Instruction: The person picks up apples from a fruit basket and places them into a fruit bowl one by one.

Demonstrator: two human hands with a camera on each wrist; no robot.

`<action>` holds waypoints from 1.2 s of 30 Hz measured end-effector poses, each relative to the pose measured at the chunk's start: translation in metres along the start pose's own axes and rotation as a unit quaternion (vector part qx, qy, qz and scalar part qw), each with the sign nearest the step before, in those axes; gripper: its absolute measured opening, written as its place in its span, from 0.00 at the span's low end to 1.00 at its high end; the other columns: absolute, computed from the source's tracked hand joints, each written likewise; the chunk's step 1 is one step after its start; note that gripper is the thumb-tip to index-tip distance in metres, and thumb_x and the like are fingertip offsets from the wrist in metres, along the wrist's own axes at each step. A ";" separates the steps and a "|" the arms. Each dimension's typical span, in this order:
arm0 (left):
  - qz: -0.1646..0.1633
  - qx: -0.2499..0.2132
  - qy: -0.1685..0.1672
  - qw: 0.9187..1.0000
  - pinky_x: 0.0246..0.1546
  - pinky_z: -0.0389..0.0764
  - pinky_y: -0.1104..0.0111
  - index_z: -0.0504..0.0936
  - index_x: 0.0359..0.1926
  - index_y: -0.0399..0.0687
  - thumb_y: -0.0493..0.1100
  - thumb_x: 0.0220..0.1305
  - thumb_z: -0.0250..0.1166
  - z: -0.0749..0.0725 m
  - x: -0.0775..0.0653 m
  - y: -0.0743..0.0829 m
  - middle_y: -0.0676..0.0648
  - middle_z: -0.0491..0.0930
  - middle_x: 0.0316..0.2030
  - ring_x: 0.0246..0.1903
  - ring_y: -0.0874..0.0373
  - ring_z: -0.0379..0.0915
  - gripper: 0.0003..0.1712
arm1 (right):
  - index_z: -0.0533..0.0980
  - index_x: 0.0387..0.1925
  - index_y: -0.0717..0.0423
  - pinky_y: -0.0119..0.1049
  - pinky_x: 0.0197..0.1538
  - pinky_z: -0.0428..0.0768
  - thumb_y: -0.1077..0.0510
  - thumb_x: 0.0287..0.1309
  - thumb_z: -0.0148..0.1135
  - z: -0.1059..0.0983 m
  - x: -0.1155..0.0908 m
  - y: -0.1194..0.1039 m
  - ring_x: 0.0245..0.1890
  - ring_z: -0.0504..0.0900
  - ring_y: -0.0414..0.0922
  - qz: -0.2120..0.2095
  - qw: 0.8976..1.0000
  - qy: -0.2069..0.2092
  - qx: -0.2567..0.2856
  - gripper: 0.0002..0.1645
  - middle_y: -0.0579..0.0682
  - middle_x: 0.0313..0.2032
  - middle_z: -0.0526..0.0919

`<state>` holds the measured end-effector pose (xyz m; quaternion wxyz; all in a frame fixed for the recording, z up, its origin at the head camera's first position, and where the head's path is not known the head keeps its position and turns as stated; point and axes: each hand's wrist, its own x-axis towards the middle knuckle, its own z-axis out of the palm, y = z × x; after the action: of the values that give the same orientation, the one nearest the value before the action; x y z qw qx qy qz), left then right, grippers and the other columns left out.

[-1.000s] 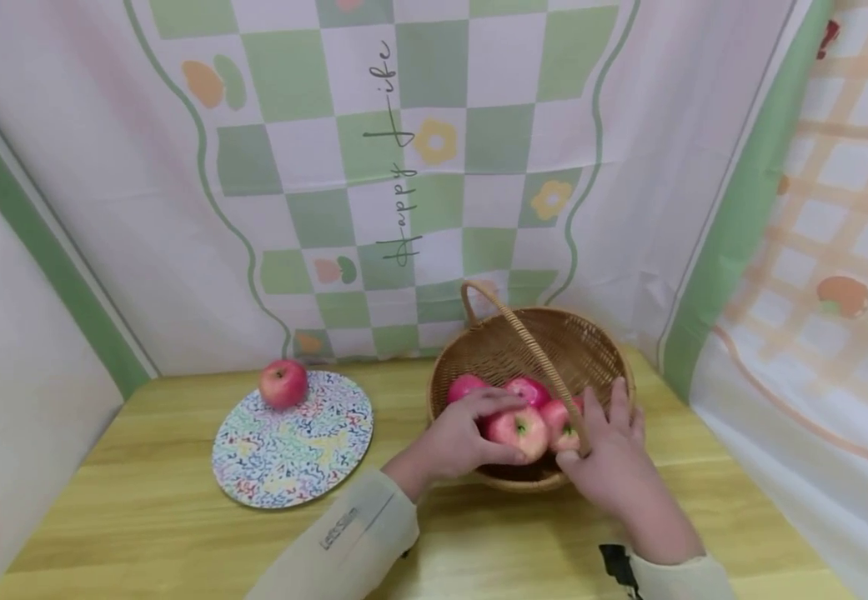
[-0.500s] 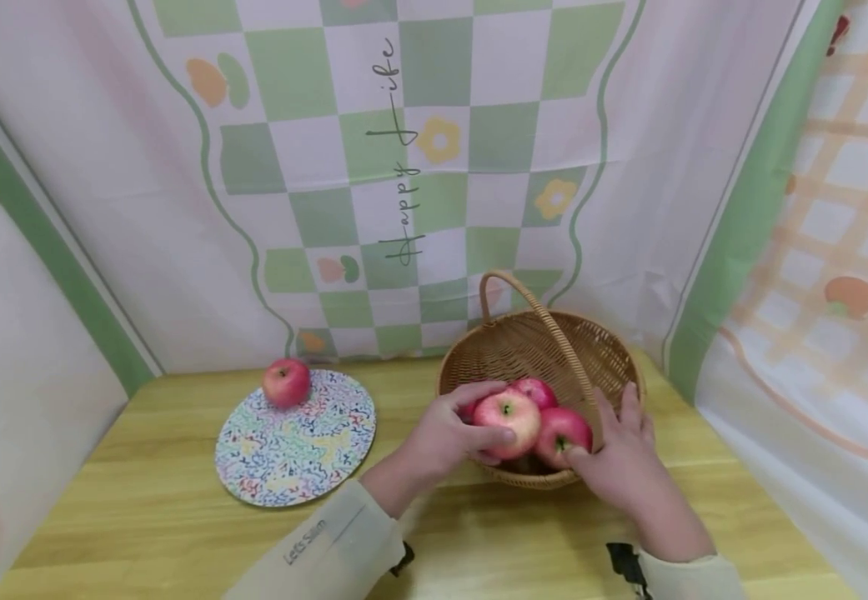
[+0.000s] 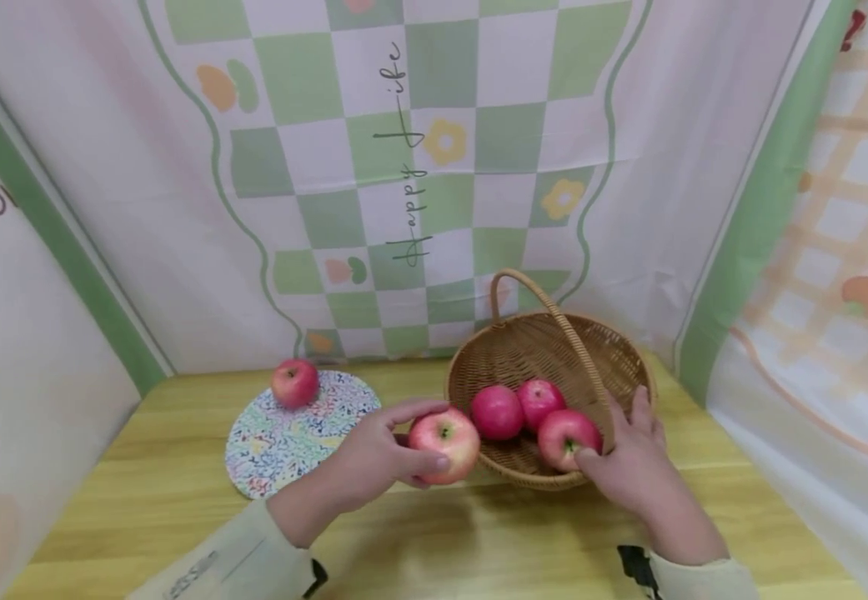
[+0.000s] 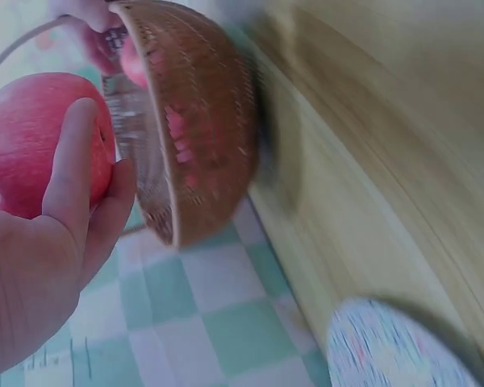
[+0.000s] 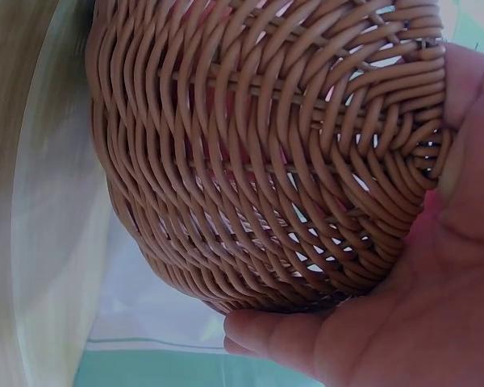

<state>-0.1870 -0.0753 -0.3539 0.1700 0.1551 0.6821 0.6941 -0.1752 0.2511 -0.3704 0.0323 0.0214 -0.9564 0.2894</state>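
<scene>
A red-yellow apple (image 3: 458, 454) is in my left hand (image 3: 362, 471), thumb and fingers around it. It is held above the table just left of the wicker basket (image 3: 482, 354); the left wrist view shows the same apple (image 4: 24, 137) in the fingers. My right hand (image 3: 639, 479) grips the basket's right side by the handle base, and the right wrist view shows fingers along the outside of the weave (image 5: 250, 177). Inside the basket lie three apples: one (image 3: 497, 413) at left, one (image 3: 542, 402) behind, one (image 3: 570, 435) beside my right thumb.
A round, colourfully speckled plate (image 3: 276, 450) lies on the left of the wooden table (image 3: 403, 550), partly behind my left forearm. One apple (image 3: 295, 384) sits at its back edge. Printed curtains (image 3: 441, 200) stand behind the table and along both sides.
My left hand has lifted the apple out of the basket and moved it left toward the plate. The right hand stays at the basket's right side.
</scene>
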 end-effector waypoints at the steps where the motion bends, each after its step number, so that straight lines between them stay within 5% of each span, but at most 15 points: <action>1: -0.002 0.009 0.003 1.000 0.34 0.85 0.53 0.79 0.64 0.50 0.34 0.51 0.77 -0.006 -0.005 0.000 0.37 0.80 0.50 0.41 0.45 0.83 0.36 | 0.39 0.76 0.68 0.81 0.54 0.51 0.51 0.59 0.63 0.000 0.000 0.001 0.63 0.32 0.86 -0.002 1.000 0.001 -0.001 0.58 0.76 0.69 0.17; 10: -0.025 0.097 0.057 0.993 0.36 0.84 0.49 0.75 0.66 0.47 0.38 0.51 0.79 -0.073 -0.045 -0.004 0.35 0.77 0.52 0.39 0.45 0.82 0.40 | 0.41 0.76 0.67 0.82 0.54 0.49 0.52 0.60 0.61 -0.001 0.000 0.006 0.62 0.31 0.87 -0.011 1.000 0.003 -0.003 0.56 0.78 0.68 0.17; 20: -0.073 0.135 0.158 0.975 0.36 0.84 0.52 0.70 0.71 0.46 0.39 0.53 0.77 -0.145 -0.064 -0.029 0.31 0.73 0.58 0.35 0.43 0.81 0.44 | 0.41 0.76 0.70 0.82 0.54 0.50 0.51 0.60 0.62 -0.002 0.000 0.003 0.62 0.33 0.87 -0.005 1.000 -0.001 -0.012 0.56 0.78 0.68 0.18; 25: -0.094 0.170 0.200 0.960 0.35 0.84 0.55 0.65 0.73 0.43 0.40 0.56 0.75 -0.168 -0.066 -0.041 0.25 0.66 0.62 0.35 0.46 0.80 0.45 | 0.42 0.76 0.70 0.82 0.54 0.50 0.51 0.60 0.63 -0.001 0.000 0.002 0.62 0.34 0.88 -0.002 1.000 0.000 -0.016 0.56 0.79 0.68 0.18; 31: -0.111 0.221 0.224 0.943 0.39 0.83 0.60 0.60 0.75 0.43 0.46 0.59 0.73 -0.186 -0.066 -0.047 0.24 0.59 0.67 0.49 0.45 0.75 0.47 | 0.43 0.76 0.67 0.81 0.55 0.49 0.52 0.59 0.64 0.001 0.001 0.001 0.62 0.34 0.88 -0.003 1.000 0.006 -0.009 0.56 0.79 0.69 0.20; 36: -0.123 0.218 0.238 0.938 0.41 0.83 0.61 0.57 0.76 0.42 0.45 0.62 0.72 -0.194 -0.064 -0.051 0.23 0.55 0.69 0.58 0.36 0.67 0.48 | 0.46 0.75 0.69 0.80 0.57 0.47 0.53 0.57 0.64 0.002 0.001 0.001 0.62 0.34 0.87 -0.007 1.000 0.011 -0.004 0.55 0.80 0.69 0.22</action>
<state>-0.2148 -0.2769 -0.4082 0.0485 -0.0660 0.8512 0.5184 -0.1760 0.2513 -0.3728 0.0443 0.0247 -0.9569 0.2860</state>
